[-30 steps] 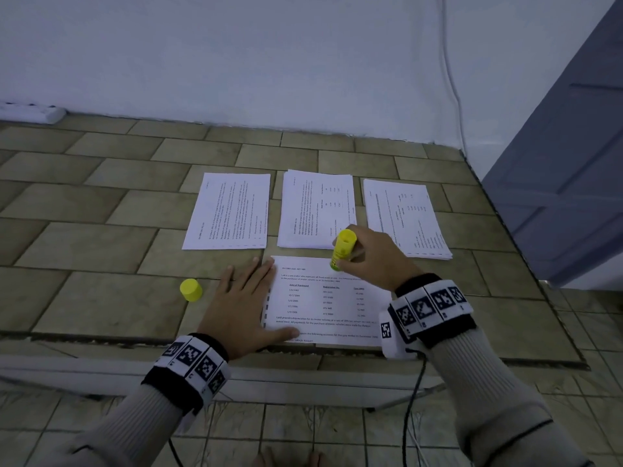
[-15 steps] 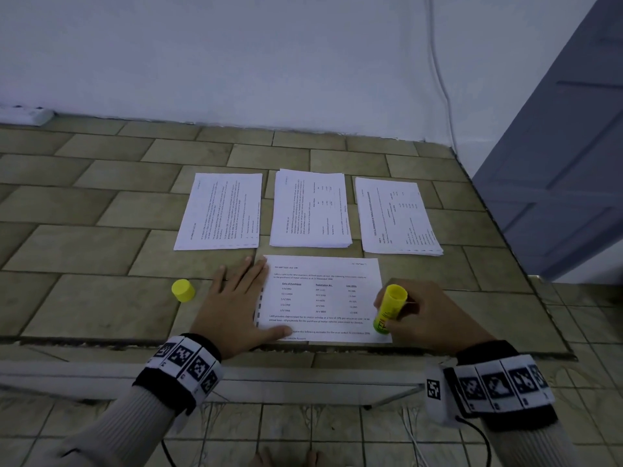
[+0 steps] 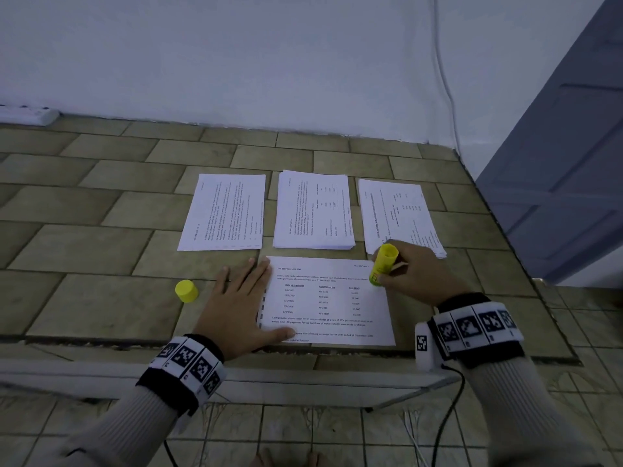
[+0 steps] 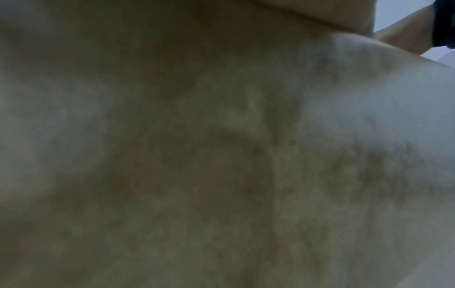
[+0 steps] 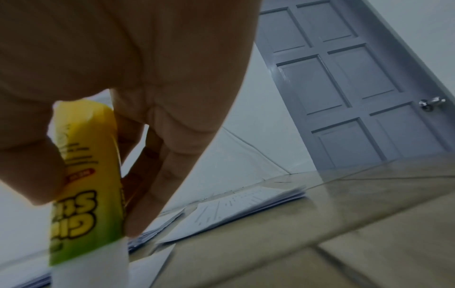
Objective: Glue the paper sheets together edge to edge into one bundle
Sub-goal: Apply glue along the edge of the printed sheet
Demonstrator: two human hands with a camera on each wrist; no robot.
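A printed sheet (image 3: 333,308) lies at the near edge of the tiled surface. My left hand (image 3: 241,298) presses flat on its left margin, fingers straight. My right hand (image 3: 409,274) grips a yellow glue stick (image 3: 382,264), tilted, its lower end touching the sheet's upper right edge. The right wrist view shows the glue stick (image 5: 83,175) held between thumb and fingers, white glue end pointing down. Three paper stacks lie behind: left stack (image 3: 224,212), middle stack (image 3: 313,210), right stack (image 3: 399,217). The left wrist view is a dark blur.
The yellow glue cap (image 3: 186,290) stands on the tiles left of my left hand. A grey door (image 3: 566,163) stands at the right, beyond the surface's edge. A white wall (image 3: 236,62) runs along the back, with a power strip (image 3: 27,114) at far left.
My right hand carried the glue stick from the sheet's top middle down to its lower right edge, then up to the upper right edge. My left hand stayed put.
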